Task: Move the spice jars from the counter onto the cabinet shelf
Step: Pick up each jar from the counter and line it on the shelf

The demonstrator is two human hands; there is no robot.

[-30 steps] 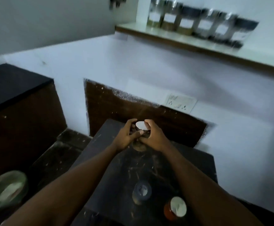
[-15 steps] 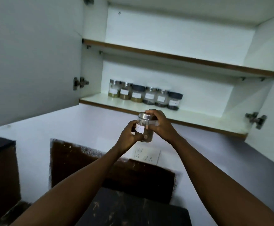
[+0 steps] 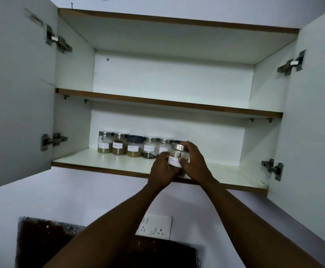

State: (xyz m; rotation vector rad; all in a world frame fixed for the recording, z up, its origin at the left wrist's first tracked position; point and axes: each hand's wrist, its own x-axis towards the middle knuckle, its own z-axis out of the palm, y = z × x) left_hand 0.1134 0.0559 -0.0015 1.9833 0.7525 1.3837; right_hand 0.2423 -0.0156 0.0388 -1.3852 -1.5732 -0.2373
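Five labelled spice jars (image 3: 130, 147) stand in a row on the lower cabinet shelf (image 3: 103, 163), set toward its back edge and left of centre, each touching or just beside its neighbour. Four show metal lids; the third from the left has a dark lid. A sixth may stand behind the hands, but it is hidden and cannot be confirmed.

One further jar (image 3: 177, 156), with a metal lid and a white label, is held between both hands over the front part of the same shelf, at the right end of the row. The left hand (image 3: 162, 169) has its fingers curled round the jar's lower left side. The right hand (image 3: 193, 161) grips it from the right, fingers wrapped over the lid rim and thumb against the label. Whether the jar's base already rests on the shelf board cannot be told; the hands cover it.

Assessment: placement of this jar is in its final stage, with release not yet made. The right half of the lower shelf is unoccupied, and the upper shelf (image 3: 167, 102) carries nothing visible. Both cabinet doors (image 3: 16, 93) stand open. The counter is almost wholly out of view, so the number of jars left to move cannot be determined here.
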